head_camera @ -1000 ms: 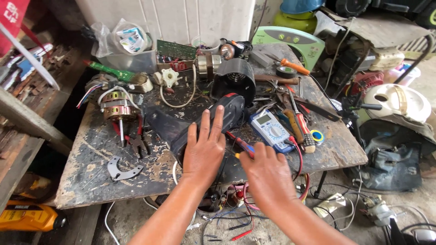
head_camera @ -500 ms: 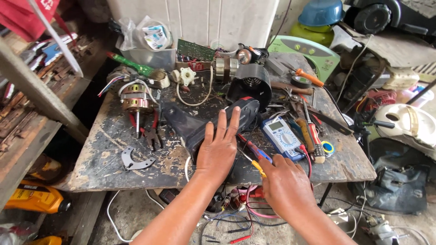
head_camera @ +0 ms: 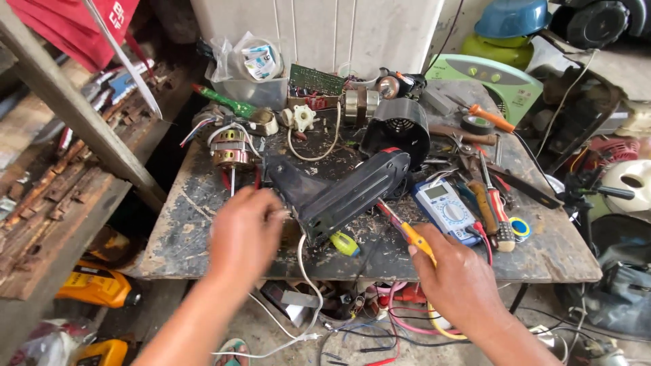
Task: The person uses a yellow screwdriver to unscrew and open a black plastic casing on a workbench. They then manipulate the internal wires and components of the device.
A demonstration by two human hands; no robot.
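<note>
While the left hand (head_camera: 245, 234) cups loosely at the black plastic housing (head_camera: 342, 190) mid-bench, the right hand (head_camera: 461, 285) pinches a yellow-handled screwdriver (head_camera: 407, 230) against it; housing looks unopened, screws seemingly remain.

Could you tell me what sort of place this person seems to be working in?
Most likely a small appliance repair workshop. The worn workbench holds a blue multimeter, a bare electric motor and a green circuit board, while the right hand holds a yellow screwdriver.
</note>
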